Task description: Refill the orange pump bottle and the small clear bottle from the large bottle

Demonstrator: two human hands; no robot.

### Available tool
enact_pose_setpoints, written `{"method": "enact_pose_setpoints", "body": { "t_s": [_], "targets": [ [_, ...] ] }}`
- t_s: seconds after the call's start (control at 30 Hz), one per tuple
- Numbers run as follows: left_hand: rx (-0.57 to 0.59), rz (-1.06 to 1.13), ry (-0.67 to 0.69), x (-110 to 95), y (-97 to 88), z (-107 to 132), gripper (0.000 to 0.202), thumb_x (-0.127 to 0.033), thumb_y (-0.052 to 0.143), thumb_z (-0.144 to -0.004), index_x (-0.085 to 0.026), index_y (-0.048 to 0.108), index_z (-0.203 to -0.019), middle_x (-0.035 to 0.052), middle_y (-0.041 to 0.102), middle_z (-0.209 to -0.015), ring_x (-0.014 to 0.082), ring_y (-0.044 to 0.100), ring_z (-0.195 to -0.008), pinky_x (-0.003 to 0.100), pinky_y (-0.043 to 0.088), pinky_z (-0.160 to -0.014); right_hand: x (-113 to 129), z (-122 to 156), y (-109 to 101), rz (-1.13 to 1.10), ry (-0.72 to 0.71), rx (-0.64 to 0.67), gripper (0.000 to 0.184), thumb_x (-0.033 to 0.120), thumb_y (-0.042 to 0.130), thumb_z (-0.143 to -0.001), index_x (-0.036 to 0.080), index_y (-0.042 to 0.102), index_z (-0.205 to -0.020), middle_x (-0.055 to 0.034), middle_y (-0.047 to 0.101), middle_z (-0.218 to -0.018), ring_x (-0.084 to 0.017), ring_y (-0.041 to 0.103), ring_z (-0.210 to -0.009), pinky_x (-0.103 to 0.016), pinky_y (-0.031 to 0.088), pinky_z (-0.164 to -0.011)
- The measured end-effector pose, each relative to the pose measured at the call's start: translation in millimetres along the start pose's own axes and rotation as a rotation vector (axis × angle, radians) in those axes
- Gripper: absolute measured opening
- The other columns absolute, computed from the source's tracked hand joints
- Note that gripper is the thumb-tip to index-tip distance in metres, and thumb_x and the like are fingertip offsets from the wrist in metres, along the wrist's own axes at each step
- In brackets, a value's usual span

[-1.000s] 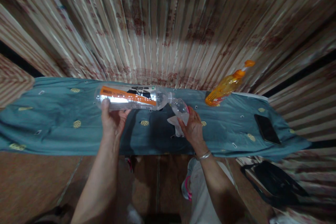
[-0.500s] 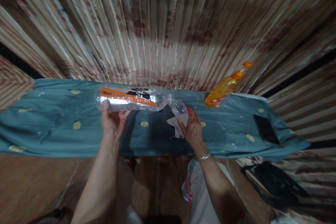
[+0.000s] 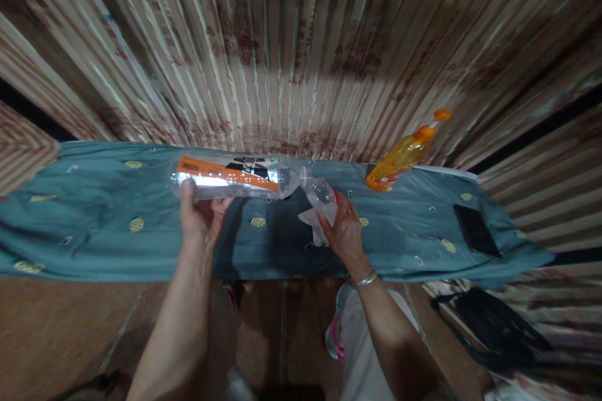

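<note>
Sideways, clear bottle [image 3: 235, 175] held level in left hand [image 3: 200, 218], neck pointing right, right hand [image 3: 347, 233] grip closed round small glass [image 3: 322, 193].

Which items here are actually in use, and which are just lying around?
In use:
- clear bottle with orange label, held sideways by the left hand
- small clear container at its mouth, held by the right hand
- white cloth at that hand

Lying about:
- orange bottle and black phone on the blue tablecloth
- black bag on the floor

Bottle [image 3: 235, 175] label print unreadable, white cloth [image 3: 309, 220] half hidden behind right hand [image 3: 347, 235]
</note>
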State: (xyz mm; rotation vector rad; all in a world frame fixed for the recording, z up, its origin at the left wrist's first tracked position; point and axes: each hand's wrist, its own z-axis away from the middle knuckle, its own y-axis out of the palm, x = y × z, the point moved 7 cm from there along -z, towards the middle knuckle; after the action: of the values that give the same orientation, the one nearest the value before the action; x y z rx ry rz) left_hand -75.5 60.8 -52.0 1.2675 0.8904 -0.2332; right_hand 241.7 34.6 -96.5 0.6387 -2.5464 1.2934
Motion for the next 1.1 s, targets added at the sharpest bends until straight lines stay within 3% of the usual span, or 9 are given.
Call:
{"method": "enact_pose_setpoints", "body": {
  "t_s": [0.3, 0.87, 1.1],
  "targets": [
    [0.0, -0.008, 0.006, -1.4, -1.1, -1.4, 0.04, -0.048, 0.084, -0.074, -0.022, 0.07, -0.101, 0.0128, 0.076, -0.113, 0.0331, 0.065, -0.127, 0.043, 0.062, -0.096, -0.5, 0.3, 0.2, -0.005, 0.001, -0.003, 0.063, 0.048, 0.054, -0.102, 0.006, 0.047, -0.148, -0.0267, 0.066, -0.134, -0.037, 0.064, -0.124, -0.059, 0.055, -0.107],
    [-0.006, 0.036, -0.018, -2.8, 0.8, -0.8, 0.025, -0.04, 0.073, -0.088, -0.021, 0.073, -0.104, 0.0088, 0.079, -0.102, 0.0262, 0.074, -0.104, 0.041, 0.063, -0.094, -1.0, 1.6, 1.3, 0.011, -0.019, -0.017, 0.064, 0.05, 0.053, -0.102, 0.004, 0.048, -0.147, -0.0276, 0.065, -0.134, -0.036, 0.064, -0.123, -0.058, 0.054, -0.108],
    [0.022, 0.044, -0.004, -2.2, 1.2, -1.3, 0.033, -0.043, 0.078, -0.083, -0.019, 0.072, -0.105, 0.01, 0.078, -0.106, 0.0252, 0.074, -0.103, 0.04, 0.061, -0.097, -1.9, 0.6, 1.3, 0.003, -0.011, -0.007, 0.066, 0.052, 0.053, -0.102, 0.004, 0.048, -0.147, -0.0274, 0.066, -0.134, -0.036, 0.064, -0.122, -0.058, 0.055, -0.106]
  ]
}}
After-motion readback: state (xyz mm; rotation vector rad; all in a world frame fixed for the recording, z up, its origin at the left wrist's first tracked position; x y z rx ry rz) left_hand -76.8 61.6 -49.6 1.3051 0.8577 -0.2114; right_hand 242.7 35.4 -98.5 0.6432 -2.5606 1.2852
